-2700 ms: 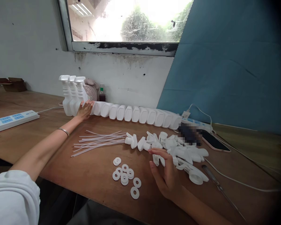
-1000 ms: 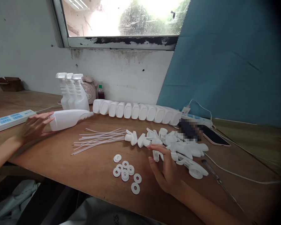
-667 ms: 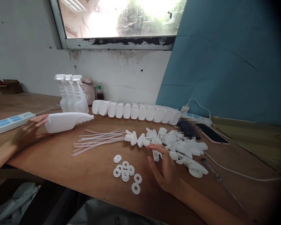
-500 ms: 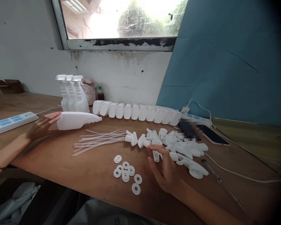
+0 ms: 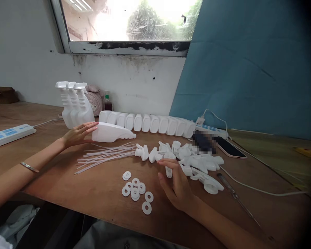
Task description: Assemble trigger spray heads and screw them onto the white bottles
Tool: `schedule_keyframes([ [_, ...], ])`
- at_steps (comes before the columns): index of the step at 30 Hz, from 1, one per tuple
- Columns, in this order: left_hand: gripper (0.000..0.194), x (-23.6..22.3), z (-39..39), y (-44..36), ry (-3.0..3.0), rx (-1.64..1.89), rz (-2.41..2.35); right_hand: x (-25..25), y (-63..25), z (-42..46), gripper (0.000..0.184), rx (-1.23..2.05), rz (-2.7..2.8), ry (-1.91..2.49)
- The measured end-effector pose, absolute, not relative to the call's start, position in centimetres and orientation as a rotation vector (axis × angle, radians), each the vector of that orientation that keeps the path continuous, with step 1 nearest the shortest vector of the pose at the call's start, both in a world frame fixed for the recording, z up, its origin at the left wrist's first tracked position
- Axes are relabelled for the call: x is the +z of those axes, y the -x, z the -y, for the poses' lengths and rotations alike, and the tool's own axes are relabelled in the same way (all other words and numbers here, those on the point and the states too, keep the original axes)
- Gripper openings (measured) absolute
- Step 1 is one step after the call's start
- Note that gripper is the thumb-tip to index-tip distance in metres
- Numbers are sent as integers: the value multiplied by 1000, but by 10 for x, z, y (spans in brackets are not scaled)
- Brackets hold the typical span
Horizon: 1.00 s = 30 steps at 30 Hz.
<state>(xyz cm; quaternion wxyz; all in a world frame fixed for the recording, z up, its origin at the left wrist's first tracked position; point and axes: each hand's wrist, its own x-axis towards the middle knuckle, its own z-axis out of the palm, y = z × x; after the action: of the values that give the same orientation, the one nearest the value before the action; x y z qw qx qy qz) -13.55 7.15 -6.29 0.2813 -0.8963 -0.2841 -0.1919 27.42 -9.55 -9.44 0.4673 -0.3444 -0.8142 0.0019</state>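
Note:
My left hand (image 5: 79,134) is at the base of a white spray bottle (image 5: 111,132) without a head, its fingers laid along the bottle's end and the thumb side hidden. The bottle lies sideways, neck pointing right, in front of a row of similar white bottles (image 5: 146,123). My right hand (image 5: 176,186) rests by a pile of white trigger sprayer heads (image 5: 197,160), thumb and fingers apart, holding nothing. Thin white dip tubes (image 5: 103,157) lie left of the heads. Several flat white washers (image 5: 135,192) are on the table nearer to me.
Three spray bottles with heads (image 5: 77,107) stand at the back left, by a pink bag (image 5: 95,100). Power strips (image 5: 11,134) lie left and back right. A phone (image 5: 229,148), a cable (image 5: 261,192) and a screwdriver (image 5: 233,192) are on the right.
My left hand has moved right along the table with the bottle, bringing it closer to the row and above the tubes. My right hand stays by the heads. The view has shifted slightly.

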Motion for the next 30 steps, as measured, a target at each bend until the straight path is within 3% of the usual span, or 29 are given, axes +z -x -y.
schedule_keyframes([
  [9,49,-70,-95,95,2371,-516,584,-92,-272,95,20,-63,2137,962],
  [30,52,-69,-97,91,2242,-533,516,-93,-271,94,20,-70,2172,985],
])
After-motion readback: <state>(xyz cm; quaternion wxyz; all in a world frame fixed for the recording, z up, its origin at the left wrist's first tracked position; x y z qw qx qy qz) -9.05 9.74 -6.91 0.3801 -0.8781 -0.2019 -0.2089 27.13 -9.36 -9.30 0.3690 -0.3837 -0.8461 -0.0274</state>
